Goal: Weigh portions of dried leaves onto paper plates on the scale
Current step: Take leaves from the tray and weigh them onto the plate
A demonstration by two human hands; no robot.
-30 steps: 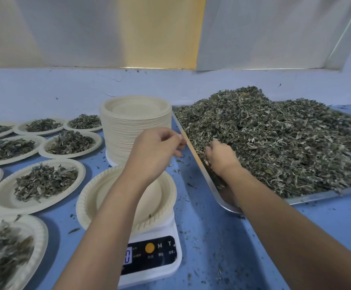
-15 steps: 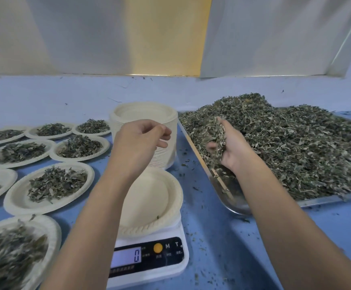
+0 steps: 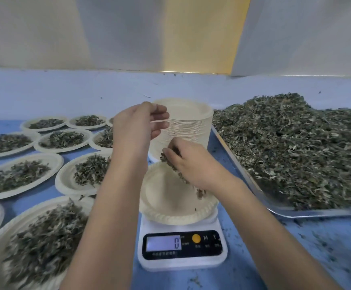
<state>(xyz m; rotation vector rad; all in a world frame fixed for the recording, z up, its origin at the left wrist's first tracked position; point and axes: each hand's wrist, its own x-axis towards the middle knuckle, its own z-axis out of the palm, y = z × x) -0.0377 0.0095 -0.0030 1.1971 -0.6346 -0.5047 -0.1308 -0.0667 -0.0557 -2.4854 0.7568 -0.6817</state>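
A blue worktop, flecked with leaf crumbs, fills the lower two thirds of the frame. On its right side lies a shallow silver metal tray carrying a wide heap of grey-green dried leaves. Across the left side stand round cream paper plates, each bearing a portion of the same leaves; the nearest one is cut off by the lower left corner. At the centre, just beside the tray's left edge, rises a tall stack of empty cream paper plates. In front of it, at lower centre, sits a white digital kitchen scale whose display reads 0, and on it rests one cream paper plate, bare but for a few crumbs. The two hands are apart. The right hand hangs above that plate, palm down, fingers curled round a clump of dried leaves. The left hand is raised in front of the stack, fingers loosely bent with nothing seen in them.
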